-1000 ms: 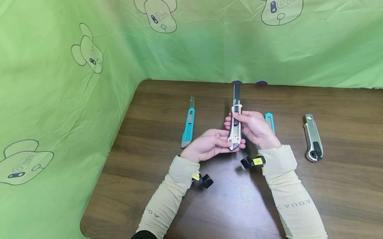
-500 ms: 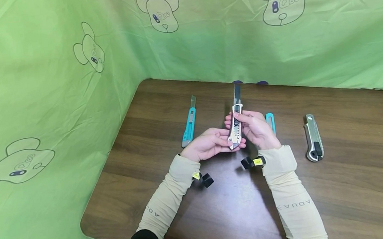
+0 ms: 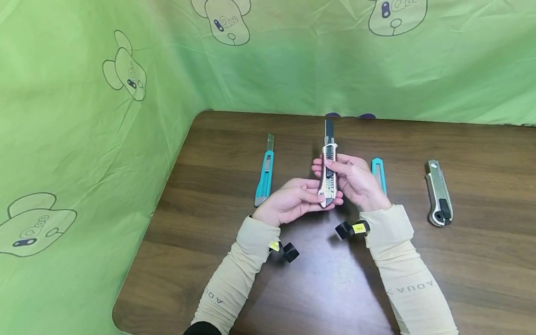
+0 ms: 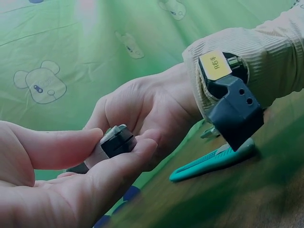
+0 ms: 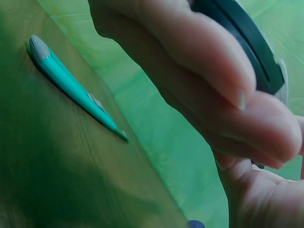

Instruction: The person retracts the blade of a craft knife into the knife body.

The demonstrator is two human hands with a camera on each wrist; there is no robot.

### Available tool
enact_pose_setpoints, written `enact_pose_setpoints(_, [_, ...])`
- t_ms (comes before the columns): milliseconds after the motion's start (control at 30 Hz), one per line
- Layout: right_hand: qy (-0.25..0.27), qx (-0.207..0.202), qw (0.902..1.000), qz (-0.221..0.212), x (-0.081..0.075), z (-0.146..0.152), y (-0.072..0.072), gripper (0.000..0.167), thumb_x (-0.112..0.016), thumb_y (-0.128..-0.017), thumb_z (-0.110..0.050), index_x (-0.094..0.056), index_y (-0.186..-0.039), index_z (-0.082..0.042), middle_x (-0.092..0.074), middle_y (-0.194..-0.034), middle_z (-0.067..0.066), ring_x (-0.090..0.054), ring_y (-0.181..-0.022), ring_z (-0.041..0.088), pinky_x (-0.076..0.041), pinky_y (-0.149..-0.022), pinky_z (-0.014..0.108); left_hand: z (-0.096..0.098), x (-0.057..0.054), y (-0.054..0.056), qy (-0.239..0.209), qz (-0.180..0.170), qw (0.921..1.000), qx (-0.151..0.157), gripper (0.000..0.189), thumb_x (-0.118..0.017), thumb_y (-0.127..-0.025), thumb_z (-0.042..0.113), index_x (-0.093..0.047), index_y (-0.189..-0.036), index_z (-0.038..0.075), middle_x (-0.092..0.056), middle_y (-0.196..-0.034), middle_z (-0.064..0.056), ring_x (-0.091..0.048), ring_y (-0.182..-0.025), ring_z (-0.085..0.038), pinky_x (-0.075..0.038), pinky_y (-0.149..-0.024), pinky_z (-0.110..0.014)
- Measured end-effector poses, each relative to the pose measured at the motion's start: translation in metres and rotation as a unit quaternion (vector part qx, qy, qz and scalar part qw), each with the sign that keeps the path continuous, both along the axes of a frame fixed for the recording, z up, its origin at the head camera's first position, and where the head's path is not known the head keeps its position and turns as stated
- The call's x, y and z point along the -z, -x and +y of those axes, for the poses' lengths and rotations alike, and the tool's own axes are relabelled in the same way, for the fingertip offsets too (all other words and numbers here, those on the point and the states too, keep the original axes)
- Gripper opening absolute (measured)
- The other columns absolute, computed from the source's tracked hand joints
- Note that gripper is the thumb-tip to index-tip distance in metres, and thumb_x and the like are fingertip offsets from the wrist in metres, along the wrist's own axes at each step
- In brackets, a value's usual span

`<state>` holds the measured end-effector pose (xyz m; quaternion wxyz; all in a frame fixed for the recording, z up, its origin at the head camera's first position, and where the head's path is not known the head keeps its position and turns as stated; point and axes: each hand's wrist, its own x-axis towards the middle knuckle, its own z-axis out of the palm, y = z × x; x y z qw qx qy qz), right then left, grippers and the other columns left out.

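Both hands hold a silver-and-black utility knife (image 3: 329, 183) over the table, its broad blade (image 3: 329, 130) extended and pointing away from me. My left hand (image 3: 295, 201) pinches the butt end between thumb and fingers. My right hand (image 3: 358, 182) grips the handle higher up, its thumb on the face by the dark slider. In the left wrist view the knife's black end (image 4: 118, 143) shows between thumb and fingers. The right wrist view has curled fingers (image 5: 223, 61) around the dark underside of the handle (image 5: 247, 47).
A teal utility knife (image 3: 264, 178) with its blade out lies left of the hands. Another teal one (image 3: 378, 172) is partly hidden behind the right hand. Farther right lies a silver utility knife (image 3: 439, 195). Green printed cloth (image 3: 288, 75) borders the wooden table (image 3: 503, 232) at back and left.
The held knife and right hand have shifted slightly left and away from me. A little less blade shows beyond the handle. The left hand stays almost in place.
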<state>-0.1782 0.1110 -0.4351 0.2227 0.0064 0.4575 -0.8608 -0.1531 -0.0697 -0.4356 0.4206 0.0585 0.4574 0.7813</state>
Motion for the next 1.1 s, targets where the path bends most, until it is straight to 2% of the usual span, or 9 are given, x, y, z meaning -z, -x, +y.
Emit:
enact_pose_setpoints(200, [-0.009, 0.003, 0.9999, 0.007, 0.0010, -0.0024, -0.0002, 0.015, -0.055, -0.096, -0.002, -0.062, -0.109, -0.001, -0.074, -0.101, 0.010, -0.072, -0.092, 0.018, -0.058, -0.090, 0.026, -0.0005, -0.0001, 0.0009, -0.003, -0.003, 1.0000, -0.004, 0.045, -0.037, -0.094, -0.016, -0.035, -0.139, -0.018, -0.036, -0.142, -0.041, -0.063, -0.104, -0.023, -0.048, -0.105, -0.035])
enact_pose_setpoints(367, [0.006, -0.006, 0.9999, 0.012, 0.0015, -0.0034, -0.0003, 0.020, -0.053, -0.096, 0.001, -0.058, -0.115, 0.001, -0.073, -0.104, 0.011, -0.071, -0.097, 0.018, -0.057, -0.093, 0.026, -0.0005, -0.0007, 0.0006, -0.003, -0.008, 0.9999, -0.014, 0.044, -0.036, -0.094, -0.016, -0.036, -0.138, -0.018, -0.038, -0.140, -0.041, -0.065, -0.100, -0.021, -0.057, -0.093, -0.027])
enact_pose_setpoints(533, [0.006, -0.007, 0.9998, 0.016, 0.0020, -0.0056, -0.0004, 0.040, -0.050, -0.097, 0.004, -0.040, -0.135, 0.008, -0.072, -0.109, 0.009, -0.070, -0.102, 0.017, -0.054, -0.097, 0.026, -0.0011, -0.0002, 0.0005, -0.003, -0.009, 0.9996, -0.027, 0.043, -0.037, -0.093, -0.016, -0.037, -0.136, -0.019, -0.057, -0.120, -0.031, -0.067, -0.096, -0.021, -0.059, -0.084, -0.024])
enact_pose_setpoints(667, [0.014, -0.010, 0.9995, 0.027, 0.0023, -0.0063, -0.0007, 0.057, -0.050, -0.096, 0.006, -0.022, -0.146, 0.012, -0.070, -0.115, 0.007, -0.068, -0.107, 0.015, -0.053, -0.099, 0.026, -0.0018, 0.0001, 0.0007, -0.006, -0.006, 0.9995, -0.031, 0.043, -0.038, -0.093, -0.016, -0.037, -0.136, -0.019, -0.063, -0.108, -0.020, -0.068, -0.096, -0.020, -0.059, -0.083, -0.023])
enact_pose_setpoints(1100, [0.019, -0.012, 0.9987, 0.046, 0.0024, -0.0068, -0.0034, 0.060, -0.049, -0.095, 0.007, -0.020, -0.148, 0.011, -0.064, -0.128, 0.009, -0.065, -0.113, 0.014, -0.048, -0.104, 0.026, -0.0019, 0.0011, 0.0012, 0.003, 0.000, 0.9991, -0.041, 0.041, -0.037, -0.096, -0.013, -0.038, -0.137, -0.018, -0.061, -0.114, -0.023, -0.068, -0.095, -0.019, -0.059, -0.084, -0.024])
